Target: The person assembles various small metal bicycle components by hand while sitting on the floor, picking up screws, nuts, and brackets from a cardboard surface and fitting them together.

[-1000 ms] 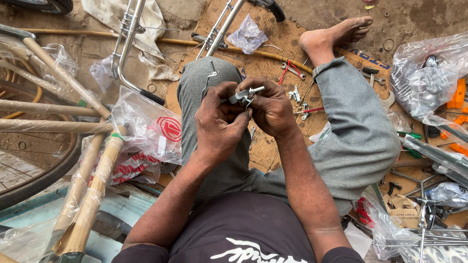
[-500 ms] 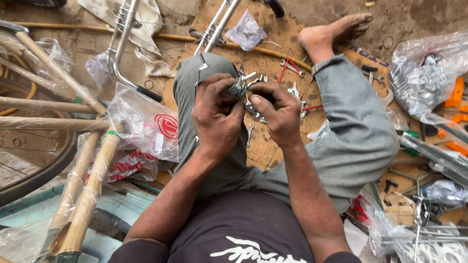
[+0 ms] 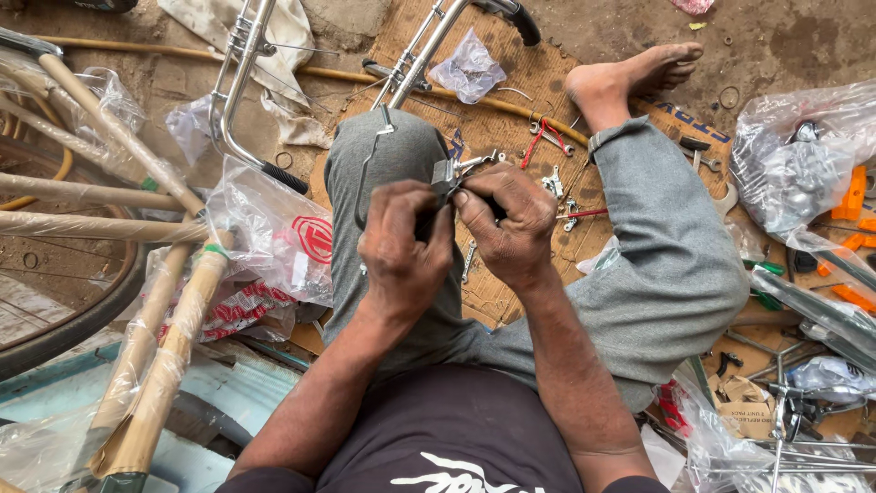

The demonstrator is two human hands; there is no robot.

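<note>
Hands have dropped toward lap vs earlier; I see left hand & right hand both pinching small metal part, mostly hidden by fingers.

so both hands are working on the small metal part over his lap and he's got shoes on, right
Not quite: the head view shows a bare foot, no shoe. The rest holds: the left hand and right hand both pinch the small metal part over the lap.

Clear plastic bag with red emblem (left of knee); another bag right.
</note>
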